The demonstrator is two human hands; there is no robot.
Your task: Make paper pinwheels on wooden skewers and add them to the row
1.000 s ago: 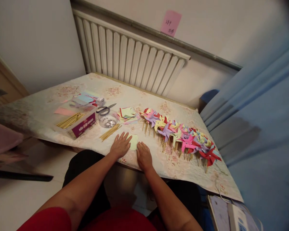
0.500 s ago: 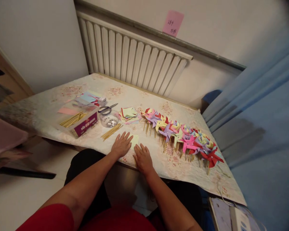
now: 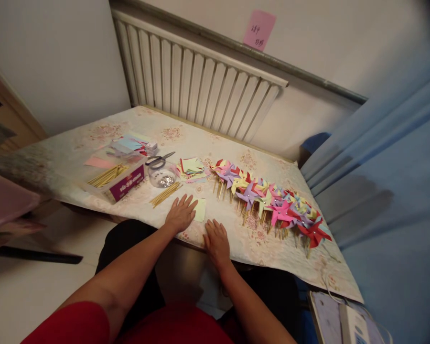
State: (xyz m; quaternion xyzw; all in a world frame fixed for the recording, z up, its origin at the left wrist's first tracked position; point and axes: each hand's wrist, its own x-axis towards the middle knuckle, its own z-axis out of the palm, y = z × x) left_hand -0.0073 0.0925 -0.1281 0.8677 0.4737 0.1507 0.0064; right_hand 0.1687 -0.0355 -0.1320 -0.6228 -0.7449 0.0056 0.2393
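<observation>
A flowered cloth covers the worktop (image 3: 93,138), which stands against a white radiator (image 3: 197,81) with a pink note (image 3: 259,29) stuck on the wall above it. At the far left of the worktop lies a purple box (image 3: 123,177) with wooden sticks in it, loose coloured sheets (image 3: 131,143) behind it, and a pair of scissors (image 3: 160,159) beside a clear round dish (image 3: 162,176) holding small shiny bits. A stack of cut paper squares (image 3: 192,169) sits just right of the dish, and a loose bundle of sticks (image 3: 166,194) lies in front of it. A long row of finished paper pinwheels (image 3: 272,200) runs toward the right edge, near a blue curtain (image 3: 387,157). Nothing lies between the hands and the pale green paper square (image 3: 200,209), which rests flat near the front edge. The left hand (image 3: 181,214) lies palm down, fingers spread, its grip released, the fingertips touching the square's left side. The right hand (image 3: 217,239) also lies flat and released on the cloth, just below and right of the square, apart from it. Both bare forearms reach in from below.
</observation>
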